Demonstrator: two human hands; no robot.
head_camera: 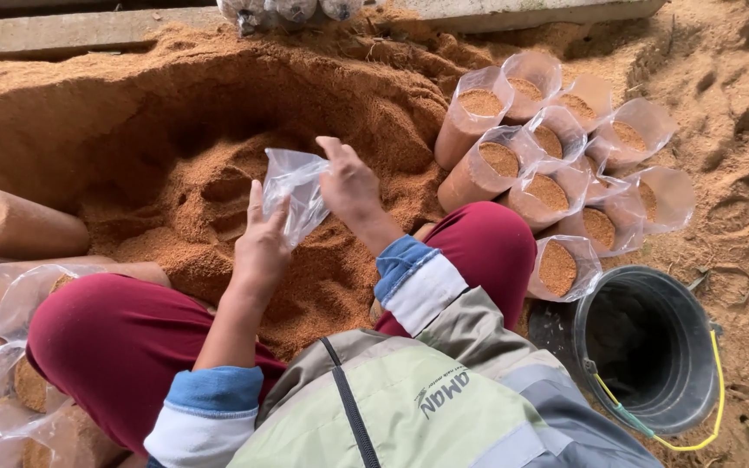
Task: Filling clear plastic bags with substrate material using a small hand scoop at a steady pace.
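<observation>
Between our two grips — left hand (263,247) and right hand (350,186) both pinching an empty clear plastic bag (295,195) above the sawdust heap (218,173) — filling is unstarted, though filled bags (548,191) already stand to the right.

Between raised knees (123,338), left hand (262,247) and right hand (350,186) on either side of an empty plastic bag (295,195), above a hollow in the sawdust heap (166,147). Right of the heap, filled bags (556,165) upright in a cluster; just beside them, nearer, a bucket (652,347). At far left, more filled bags (10,286) on their sides.
</observation>
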